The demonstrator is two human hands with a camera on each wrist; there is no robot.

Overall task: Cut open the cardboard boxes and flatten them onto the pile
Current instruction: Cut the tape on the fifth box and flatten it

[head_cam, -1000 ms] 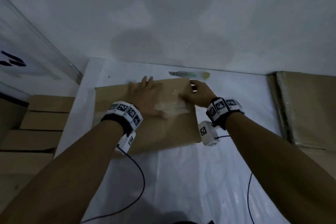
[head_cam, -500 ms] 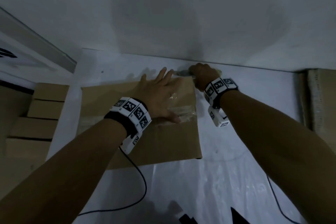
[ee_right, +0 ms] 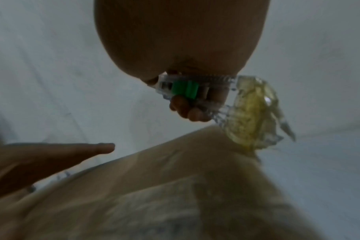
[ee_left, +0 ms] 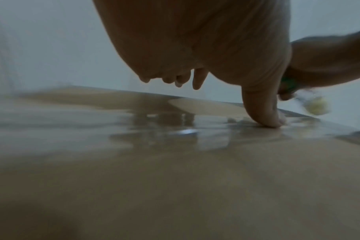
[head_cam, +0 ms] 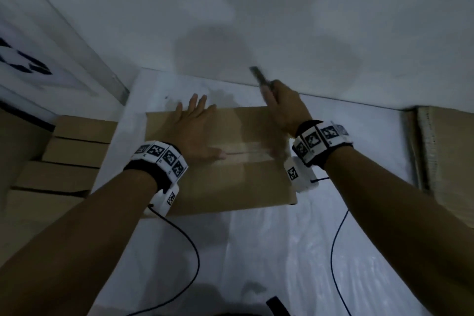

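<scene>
A closed brown cardboard box (head_cam: 230,182) lies on the white-covered table (head_cam: 256,251), with a clear tape seam (head_cam: 246,151) across its top. My left hand (head_cam: 200,126) lies flat on the lid, fingers straight, and the thumb (ee_left: 265,113) presses on the tape. My right hand (head_cam: 284,108) grips a clear utility knife (head_cam: 259,75) above the box's far right edge, its tip pointing up and away. In the right wrist view the knife (ee_right: 195,91) shows a green slider and a yellowish wad at its end, held over the box (ee_right: 175,186).
Stacked closed boxes (head_cam: 71,151) stand left of the table. A pile of flattened cardboard (head_cam: 446,156) lies at the right. A pale wall (head_cam: 256,20) rises directly behind the table. Wrist cables (head_cam: 189,251) trail over the near part of the table.
The knife lay on the table behind the box; my right hand reached back, took hold of it and lifted it. My left hand stayed flat on the lid, shifting a little left.
</scene>
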